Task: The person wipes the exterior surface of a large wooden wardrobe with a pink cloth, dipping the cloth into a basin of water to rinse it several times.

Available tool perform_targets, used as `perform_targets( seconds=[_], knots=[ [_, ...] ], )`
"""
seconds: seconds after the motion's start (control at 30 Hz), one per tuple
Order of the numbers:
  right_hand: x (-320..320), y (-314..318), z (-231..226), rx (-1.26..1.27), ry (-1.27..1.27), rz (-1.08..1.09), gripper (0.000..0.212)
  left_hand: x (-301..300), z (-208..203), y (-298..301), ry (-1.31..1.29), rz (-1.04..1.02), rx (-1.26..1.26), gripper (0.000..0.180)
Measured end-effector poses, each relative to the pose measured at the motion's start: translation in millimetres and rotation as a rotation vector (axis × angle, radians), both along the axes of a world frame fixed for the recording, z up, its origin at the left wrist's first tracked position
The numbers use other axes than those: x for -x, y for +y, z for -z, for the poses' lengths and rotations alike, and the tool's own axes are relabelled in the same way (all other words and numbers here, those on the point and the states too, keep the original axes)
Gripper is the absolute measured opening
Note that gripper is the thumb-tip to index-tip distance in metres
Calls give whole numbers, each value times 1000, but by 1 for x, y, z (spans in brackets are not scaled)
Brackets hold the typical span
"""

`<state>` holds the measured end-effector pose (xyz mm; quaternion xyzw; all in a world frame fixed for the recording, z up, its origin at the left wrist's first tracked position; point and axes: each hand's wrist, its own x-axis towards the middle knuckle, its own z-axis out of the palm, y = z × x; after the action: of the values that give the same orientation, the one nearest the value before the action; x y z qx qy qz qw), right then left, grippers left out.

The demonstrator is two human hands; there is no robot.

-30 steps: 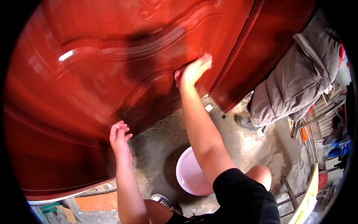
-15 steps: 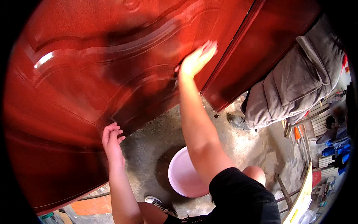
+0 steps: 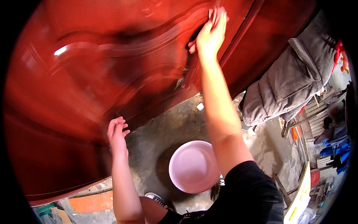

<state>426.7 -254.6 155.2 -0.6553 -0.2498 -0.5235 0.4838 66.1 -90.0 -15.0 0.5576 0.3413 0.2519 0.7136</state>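
A glossy red-brown wooden door [image 3: 85, 93] with raised curved moulding fills the upper left. High on this door, near its right edge, is my right hand [image 3: 210, 39], arm stretched out and palm toward the panel. Its fingers look bent over a small pinkish-red piece, blurred and partly hidden, whose kind I cannot make out. Lower and to the left, my left hand [image 3: 118, 136] hovers by the bottom of the door, its fingers loosely bent and apart, with nothing in them. A round pale pink basin [image 3: 192, 168] stands on the floor between my arms.
Beyond the door's right edge hangs or lies a grey padded garment [image 3: 285, 84]. Concrete floor [image 3: 175, 123] lies below, with a small white scrap [image 3: 200, 106] near the door. My sneaker [image 3: 154, 196] is beside the basin. A yellow board [image 3: 300, 198] and clutter line the right side.
My right hand has moved up and slightly right across the door. My left hand has shifted only a little to the right. More of the basin shows now.
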Motion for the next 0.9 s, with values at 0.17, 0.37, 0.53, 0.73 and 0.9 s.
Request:
perform_targets(
  seconds=[0.17,0.37,0.53,0.73,0.9],
  knots=[
    [28,10,-25,159,-110,145,46,8,-3,4,-51,-11,19,10],
    [136,87,47,109,67,-178,63,23,-14,22,-145,-135,79,9],
    [219,142,47,193,-41,-445,66,29,-25,33,-192,-198,126,9],
    [260,195,1,428,-428,-625,48,46,-30,45,-222,-251,138,8],
    [254,202,49,595,-514,-419,52,59,-34,57,-237,-302,156,8]
  ],
)
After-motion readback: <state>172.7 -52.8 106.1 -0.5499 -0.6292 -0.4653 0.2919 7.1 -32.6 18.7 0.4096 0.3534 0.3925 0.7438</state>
